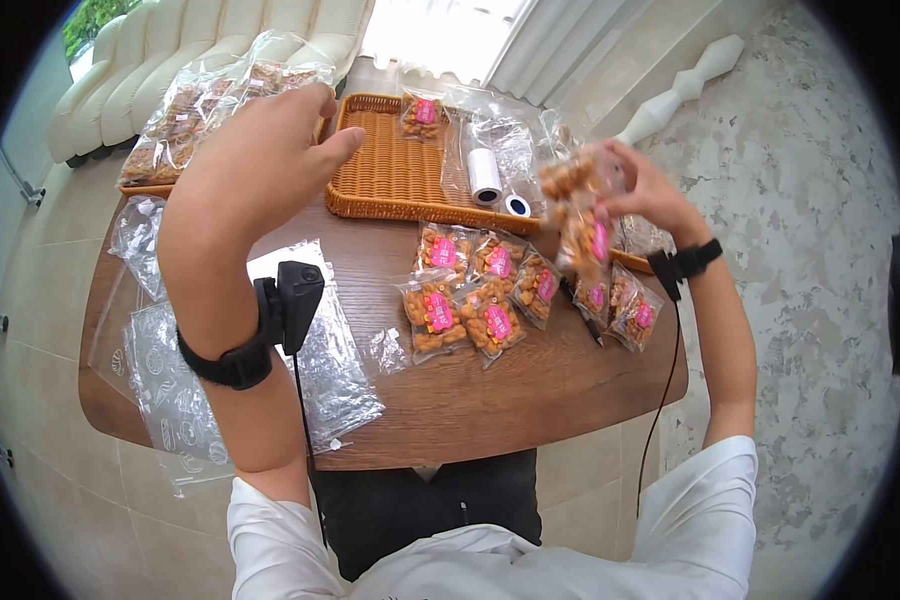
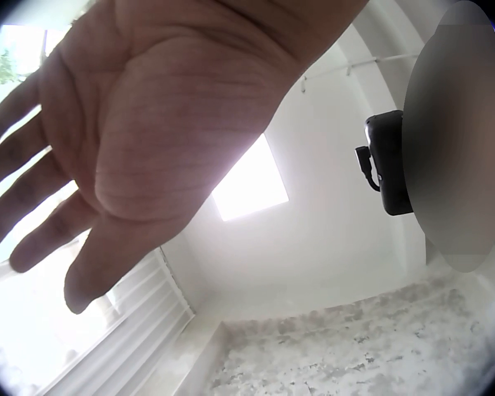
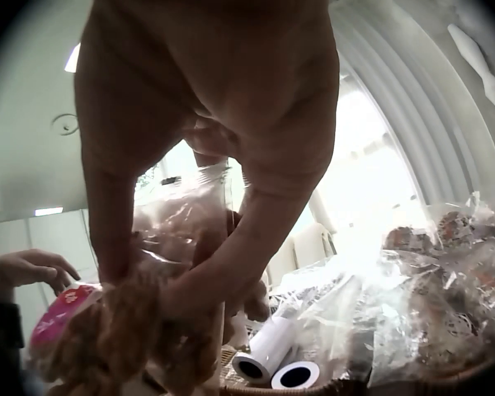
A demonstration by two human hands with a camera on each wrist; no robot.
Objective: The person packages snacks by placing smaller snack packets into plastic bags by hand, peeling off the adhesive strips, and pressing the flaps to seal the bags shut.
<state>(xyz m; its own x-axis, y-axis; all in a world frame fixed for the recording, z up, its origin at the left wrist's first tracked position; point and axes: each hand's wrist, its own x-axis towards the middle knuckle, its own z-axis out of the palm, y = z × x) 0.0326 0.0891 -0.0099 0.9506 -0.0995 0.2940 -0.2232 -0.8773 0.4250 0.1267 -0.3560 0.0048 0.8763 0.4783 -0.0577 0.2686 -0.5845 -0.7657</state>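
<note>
My right hand (image 1: 652, 192) holds small clear packets of brown snack pieces (image 1: 576, 222) by their upper ends, above the table's right side. In the right wrist view its fingers and thumb pinch the clear packets (image 3: 175, 227), one with a pink label. My left hand (image 1: 270, 150) is raised over the left of the table, holding nothing. Its palm and spread, nearly straight fingers (image 2: 25, 194) show in the left wrist view. Several pink-labelled packets (image 1: 438, 312) lie mid-table, with more (image 1: 634, 312) below my right hand.
A wicker tray (image 1: 370, 165) at the back holds one packet (image 1: 422, 115), clear bags and white label rolls (image 1: 484, 175). Bulk snack bags (image 1: 185, 115) stand back left. Flat plastic bags (image 1: 175, 385) and a silvery sheet (image 1: 335, 370) lie left. A dark pen (image 1: 588, 322) lies among the packets.
</note>
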